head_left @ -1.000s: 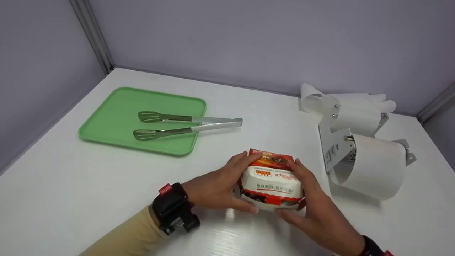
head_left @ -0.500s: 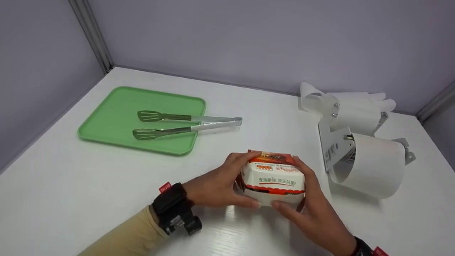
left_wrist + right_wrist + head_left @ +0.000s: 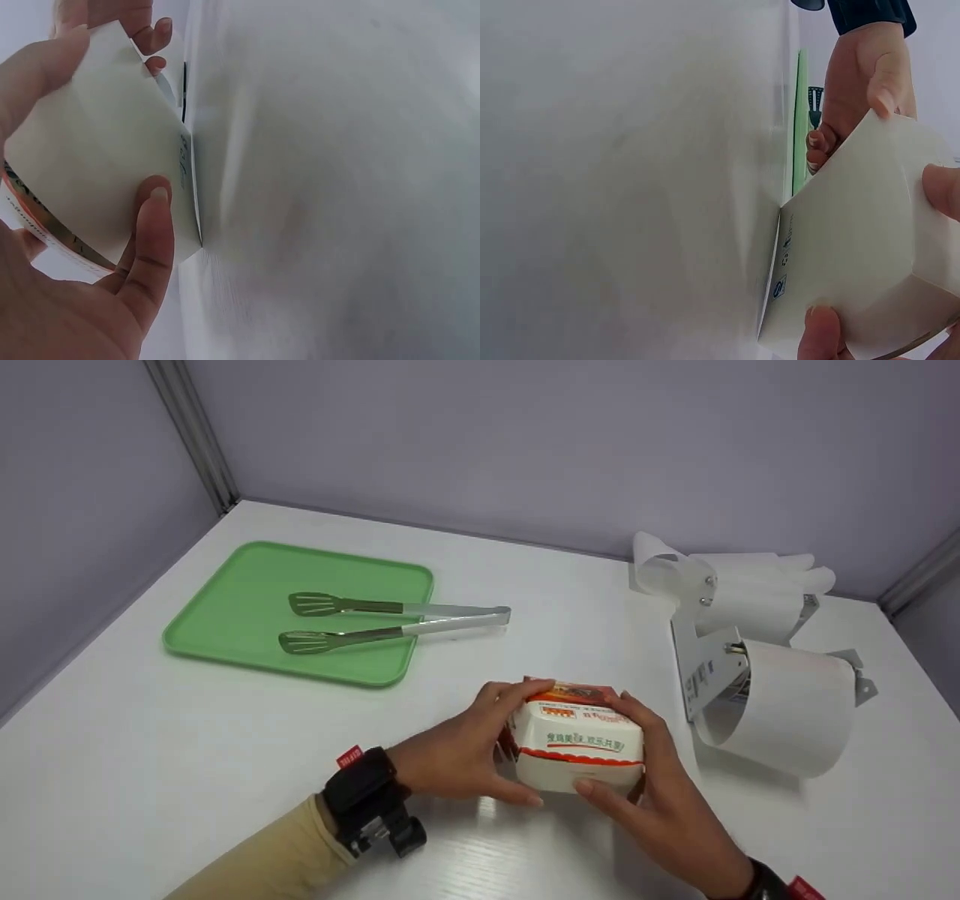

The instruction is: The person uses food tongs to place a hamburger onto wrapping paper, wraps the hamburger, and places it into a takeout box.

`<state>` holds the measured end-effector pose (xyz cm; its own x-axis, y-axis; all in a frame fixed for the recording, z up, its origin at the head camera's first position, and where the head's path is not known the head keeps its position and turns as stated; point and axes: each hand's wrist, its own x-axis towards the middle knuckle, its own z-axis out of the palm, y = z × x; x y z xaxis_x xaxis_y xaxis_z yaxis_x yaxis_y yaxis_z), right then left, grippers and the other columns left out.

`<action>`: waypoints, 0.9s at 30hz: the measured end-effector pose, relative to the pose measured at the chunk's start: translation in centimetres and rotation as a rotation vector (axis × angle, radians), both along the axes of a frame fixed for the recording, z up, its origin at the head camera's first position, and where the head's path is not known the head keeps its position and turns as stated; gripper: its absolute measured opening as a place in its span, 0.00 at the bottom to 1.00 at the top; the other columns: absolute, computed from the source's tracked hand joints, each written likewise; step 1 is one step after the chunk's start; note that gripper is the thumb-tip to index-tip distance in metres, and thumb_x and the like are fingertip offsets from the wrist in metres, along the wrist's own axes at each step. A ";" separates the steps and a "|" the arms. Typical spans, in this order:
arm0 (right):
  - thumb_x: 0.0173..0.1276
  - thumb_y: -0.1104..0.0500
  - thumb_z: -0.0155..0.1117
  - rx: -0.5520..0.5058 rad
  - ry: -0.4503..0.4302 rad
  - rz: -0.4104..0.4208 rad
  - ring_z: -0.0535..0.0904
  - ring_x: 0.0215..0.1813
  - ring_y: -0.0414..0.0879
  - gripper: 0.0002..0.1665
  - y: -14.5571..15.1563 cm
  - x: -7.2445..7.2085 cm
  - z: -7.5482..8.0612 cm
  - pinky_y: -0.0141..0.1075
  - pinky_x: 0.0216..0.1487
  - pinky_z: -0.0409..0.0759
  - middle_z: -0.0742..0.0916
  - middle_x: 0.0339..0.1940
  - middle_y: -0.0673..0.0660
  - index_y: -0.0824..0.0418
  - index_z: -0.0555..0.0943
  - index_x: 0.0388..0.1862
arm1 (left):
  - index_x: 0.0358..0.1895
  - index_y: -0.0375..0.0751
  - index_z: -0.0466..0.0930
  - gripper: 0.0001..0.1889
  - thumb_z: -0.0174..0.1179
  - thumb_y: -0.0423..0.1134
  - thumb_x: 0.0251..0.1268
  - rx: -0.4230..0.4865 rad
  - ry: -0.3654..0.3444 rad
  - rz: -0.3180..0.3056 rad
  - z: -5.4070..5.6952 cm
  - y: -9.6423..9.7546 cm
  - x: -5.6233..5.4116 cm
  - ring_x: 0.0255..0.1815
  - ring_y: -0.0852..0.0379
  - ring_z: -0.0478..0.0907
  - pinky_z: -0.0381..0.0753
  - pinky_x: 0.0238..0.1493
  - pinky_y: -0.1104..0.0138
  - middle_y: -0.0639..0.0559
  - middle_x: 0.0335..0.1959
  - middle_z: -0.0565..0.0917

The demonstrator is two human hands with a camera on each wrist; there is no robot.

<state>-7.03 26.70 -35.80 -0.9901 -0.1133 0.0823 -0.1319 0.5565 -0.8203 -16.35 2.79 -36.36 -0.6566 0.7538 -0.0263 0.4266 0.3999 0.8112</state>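
A paper burger box [image 3: 581, 746], white with a red printed back part and a red scalloped line along its front, is at the table's near middle. My left hand [image 3: 469, 754] grips its left side, fingers along the side and top edge, thumb low at the front. From the right, my right hand [image 3: 667, 795] holds it with fingers over the far right corner and thumb on the front wall. The left wrist view shows the box's plain white lower wall [image 3: 97, 142] between the fingers. In the right wrist view the box [image 3: 862, 232] leans slightly, its bottom edge close to the table.
A green tray [image 3: 225, 619] lies at the back left. Metal tongs [image 3: 390, 622] rest across it, handles overhanging its right edge. At the right stands a white device [image 3: 795, 705] with curved shells and metal brackets. Grey-purple walls [image 3: 525, 450] border the table [image 3: 150, 780].
The box has tipped so more of its white lower front wall shows; the red tab and dark print there are out of sight. My right fingers shifted along the far corner.
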 end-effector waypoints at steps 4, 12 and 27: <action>0.64 0.46 0.73 -0.017 -0.002 -0.003 0.44 0.84 0.53 0.54 0.0 0.0 0.0 0.21 0.61 0.73 0.57 0.83 0.40 0.41 0.50 0.80 | 0.79 0.76 0.39 0.61 0.79 0.49 0.50 -0.046 0.063 0.004 0.1 0.1 0.4 0.65 0.54 0.71 0.76 0.65 0.60 0.47 0.74 0.58; 0.57 0.54 0.80 0.052 0.095 0.000 0.50 0.82 0.50 0.59 0.3 0.0 -0.3 0.21 0.51 0.76 0.61 0.82 0.41 0.44 0.53 0.80 | 0.79 0.65 0.48 0.55 0.76 0.41 0.53 -0.014 0.262 0.019 0.2 0.5 0.8 0.65 0.50 0.78 0.80 0.62 0.63 0.47 0.82 0.51; 0.53 0.68 0.80 0.168 0.180 -0.061 0.75 0.52 0.41 0.56 0.3 0.0 -0.1 0.31 0.32 0.76 0.68 0.79 0.61 0.47 0.61 0.76 | 0.76 0.62 0.60 0.45 0.73 0.38 0.56 0.040 0.346 -0.029 0.7 0.4 0.9 0.39 0.60 0.83 0.81 0.44 0.77 0.49 0.81 0.58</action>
<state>-7.03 26.99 -35.87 -0.9666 -0.0805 0.2434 -0.2296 0.6944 -0.6820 -15.48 3.21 -35.71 -0.6000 0.7680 0.2242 0.6896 0.3544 0.6315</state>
